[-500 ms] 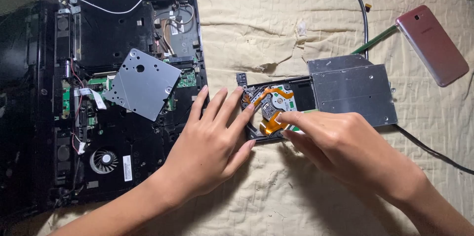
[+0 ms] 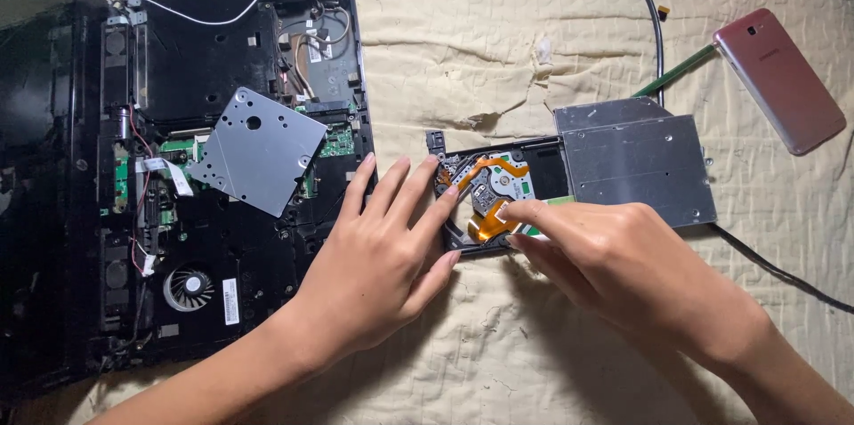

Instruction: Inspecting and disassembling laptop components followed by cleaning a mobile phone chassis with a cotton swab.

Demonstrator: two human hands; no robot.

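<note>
An opened optical drive (image 2: 623,162) lies on a cream quilted cloth, its tray pulled out to the left with an orange ribbon cable (image 2: 491,225) and small circuit parts showing. My left hand (image 2: 387,260) lies flat with fingers spread, fingertips resting on the tray's left edge. My right hand (image 2: 614,256) reaches in from the right, its fingertips pressing on the orange ribbon near the tray's front. Neither hand grips anything that I can see.
A dismantled black laptop base (image 2: 222,211) lies at the left with a loose silver metal plate (image 2: 258,151) and a fan (image 2: 189,289). A pink phone (image 2: 778,78), a green pencil (image 2: 673,74) and a black cable (image 2: 654,24) lie at the upper right.
Both hands stay on the drive tray; my right fingertips have shifted slightly on the orange ribbon. The drive has not moved.
</note>
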